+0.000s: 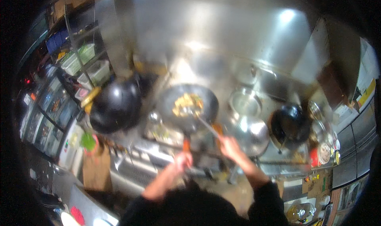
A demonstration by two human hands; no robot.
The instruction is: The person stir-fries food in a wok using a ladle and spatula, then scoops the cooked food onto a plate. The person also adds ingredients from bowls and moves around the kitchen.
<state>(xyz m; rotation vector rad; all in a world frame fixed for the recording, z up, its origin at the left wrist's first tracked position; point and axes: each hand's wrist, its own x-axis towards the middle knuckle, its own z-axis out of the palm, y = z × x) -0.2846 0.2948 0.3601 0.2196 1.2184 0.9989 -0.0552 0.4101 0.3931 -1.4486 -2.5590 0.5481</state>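
A dark wok (166, 102) stands in the middle of the cooking range, with a pile of yellowish, browned food (187, 102) in it. My left hand (182, 161) is closed around its orange-brown handle (186, 144). My right hand (229, 147) grips the handle of a long metal cooking utensil (208, 126), which slants down to the left into the wok. The head of that utensil lies at the near side of the food; blur hides whether it is a ladle or a spatula.
Left of the wok is a large black wok (116, 107). To the right are a metal pot (245, 102), a shiny metal dome-shaped vessel (248, 135) and another black wok (290, 126). Seasoning containers (324, 153) line the far right. A steel wall (208, 26) rises behind the range.
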